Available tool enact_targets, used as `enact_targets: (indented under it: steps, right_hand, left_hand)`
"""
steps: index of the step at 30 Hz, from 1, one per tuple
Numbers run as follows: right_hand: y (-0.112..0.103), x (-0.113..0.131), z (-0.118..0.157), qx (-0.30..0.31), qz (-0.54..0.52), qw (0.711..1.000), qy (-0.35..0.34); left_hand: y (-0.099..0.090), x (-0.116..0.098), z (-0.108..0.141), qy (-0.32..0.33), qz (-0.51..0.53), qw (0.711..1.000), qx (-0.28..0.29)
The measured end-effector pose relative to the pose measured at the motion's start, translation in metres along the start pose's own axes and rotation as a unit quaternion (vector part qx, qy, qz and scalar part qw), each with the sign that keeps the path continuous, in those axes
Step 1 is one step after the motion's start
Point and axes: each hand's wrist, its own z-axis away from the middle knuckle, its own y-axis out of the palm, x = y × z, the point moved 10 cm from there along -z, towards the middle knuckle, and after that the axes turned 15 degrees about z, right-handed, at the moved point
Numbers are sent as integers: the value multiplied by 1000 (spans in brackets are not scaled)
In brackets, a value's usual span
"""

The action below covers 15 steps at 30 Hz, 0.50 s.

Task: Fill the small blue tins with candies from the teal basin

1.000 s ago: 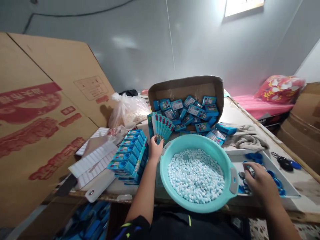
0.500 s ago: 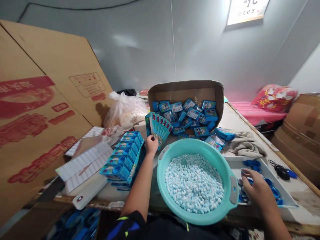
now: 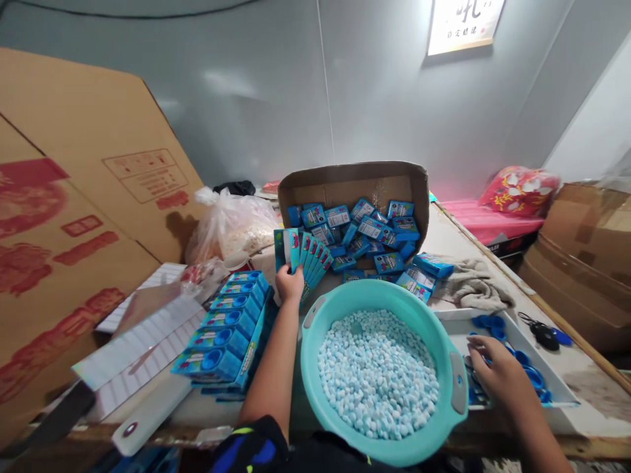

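fanned blue printed cards (image 3: 302, 261) | upright | held in left hand (image 3: 289, 284)

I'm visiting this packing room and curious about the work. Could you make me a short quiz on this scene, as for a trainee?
1. What does the left hand hold?
2. True or false: the teal basin holds pale blue pellets.
3. Which is the right hand over: the white tray of blue caps, or the cardboard box?

Key: 1. A fan of blue packets. 2. True. 3. The white tray.
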Motion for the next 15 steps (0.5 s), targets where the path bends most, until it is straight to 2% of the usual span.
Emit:
enact_targets:
  steps: [3,7,9,10,13,15]
  right_hand:
    - [-4,5,-2,-3,-4,1000,0]
    - [-4,3,-1,5,-14,1000,10]
    - [-2,-2,0,13,-12,1000,20]
    - [-1,-5,1,17,-10,999,25]
    - [1,-12,2,25,-6,999,30]
    - [3,-15,2,31,-6,999,25]
  left_hand:
    - [-10,-17,-1,19,2,999,-42]
    - [-38,-65,4,92,12,993,-74]
    - [-63,-101,16,159,7,984,-82]
    - [-77,-127,28,220,-5,972,-78]
    - [-116,-200,75,402,-72,912,-28]
    - [-148,-230,98,450,-125,884,-25]
